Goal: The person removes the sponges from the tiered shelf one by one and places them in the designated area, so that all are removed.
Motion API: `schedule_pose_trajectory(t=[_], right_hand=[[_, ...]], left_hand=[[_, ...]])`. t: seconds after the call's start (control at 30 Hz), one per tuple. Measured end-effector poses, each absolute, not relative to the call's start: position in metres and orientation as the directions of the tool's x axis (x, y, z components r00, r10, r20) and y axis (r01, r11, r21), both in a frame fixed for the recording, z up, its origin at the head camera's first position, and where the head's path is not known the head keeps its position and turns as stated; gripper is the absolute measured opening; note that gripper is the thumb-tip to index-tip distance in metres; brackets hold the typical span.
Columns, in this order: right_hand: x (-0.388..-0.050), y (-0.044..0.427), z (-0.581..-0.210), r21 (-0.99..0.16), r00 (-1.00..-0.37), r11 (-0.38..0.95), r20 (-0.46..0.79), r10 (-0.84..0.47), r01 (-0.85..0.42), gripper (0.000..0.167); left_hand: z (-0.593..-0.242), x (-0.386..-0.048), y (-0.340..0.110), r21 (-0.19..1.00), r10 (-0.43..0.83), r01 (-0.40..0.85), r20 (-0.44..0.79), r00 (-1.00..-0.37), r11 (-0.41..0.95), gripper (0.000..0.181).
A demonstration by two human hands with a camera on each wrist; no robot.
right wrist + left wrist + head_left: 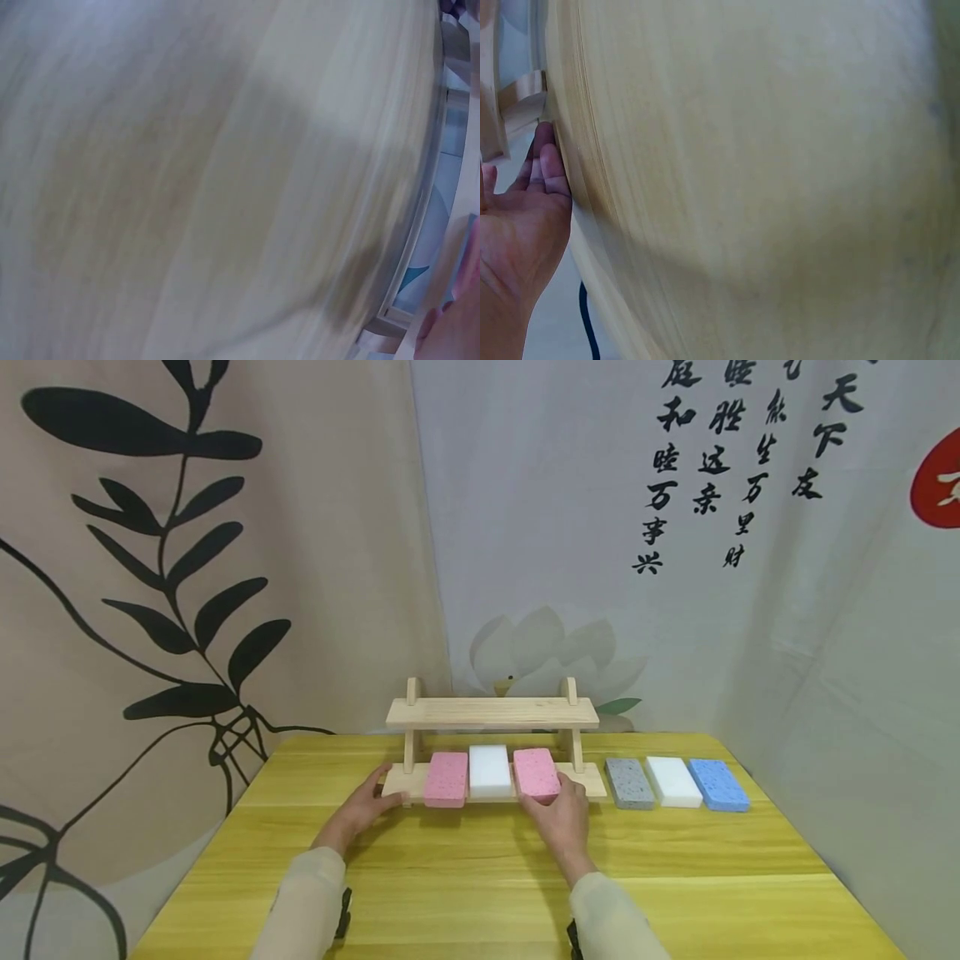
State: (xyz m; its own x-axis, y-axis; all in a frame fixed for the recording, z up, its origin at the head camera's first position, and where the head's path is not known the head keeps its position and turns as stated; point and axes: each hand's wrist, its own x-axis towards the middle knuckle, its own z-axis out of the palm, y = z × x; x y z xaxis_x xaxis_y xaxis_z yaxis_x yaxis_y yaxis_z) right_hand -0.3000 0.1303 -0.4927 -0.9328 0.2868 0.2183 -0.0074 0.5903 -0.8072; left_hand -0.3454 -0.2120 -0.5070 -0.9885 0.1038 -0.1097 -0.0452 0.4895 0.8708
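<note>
A two-tier wooden rack (492,713) stands at the back of the table. On its lower shelf lie a pink sponge (446,779), a white sponge (490,771) and a second pink sponge (536,774). My right hand (562,818) grips that second pink sponge at its right and front edges; in the right wrist view part of the hand (453,334) shows beside the pink sponge (469,262). My left hand (363,810) holds the left end of the lower shelf; the left wrist view shows this hand (525,225) with bent fingers at the wood.
To the right of the rack, a grey sponge (630,783), a white sponge (673,782) and a blue sponge (718,785) lie in a row on the wooden table (465,877). Printed cloth hangs behind and beside the table.
</note>
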Motion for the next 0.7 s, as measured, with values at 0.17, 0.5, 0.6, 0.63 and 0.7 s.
schedule_pose_trajectory(t=[0.17, 0.5, 0.6, 0.63, 0.7], right_hand=[[-0.301, 0.132, -0.49, -0.816, -0.937, 0.578, 0.206, 0.283, -0.005, 0.081], [-0.303, 0.145, -0.487, -0.818, -0.932, 0.573, 0.24, 0.271, -0.044, 0.081], [-0.303, 0.152, -0.486, -0.815, -0.934, 0.577, 0.236, 0.268, -0.04, 0.082], [-0.302, 0.154, -0.485, -0.815, -0.934, 0.578, 0.239, 0.266, -0.044, 0.082], [-0.301, 0.159, -0.483, -0.814, -0.934, 0.578, 0.245, 0.258, -0.054, 0.082]], left_hand=[[-0.505, -0.345, -0.212, 0.872, 0.107, -0.047, -0.113, -0.988, 0.487, 0.087], [-0.509, -0.349, -0.213, 0.878, 0.104, -0.046, -0.109, -0.989, 0.477, 0.087], [-0.51, -0.35, -0.214, 0.878, 0.107, -0.04, -0.103, -0.989, 0.478, 0.087], [-0.51, -0.35, -0.214, 0.878, 0.106, -0.04, -0.103, -0.989, 0.478, 0.087], [-0.51, -0.35, -0.214, 0.878, 0.104, -0.044, -0.106, -0.989, 0.477, 0.088]])
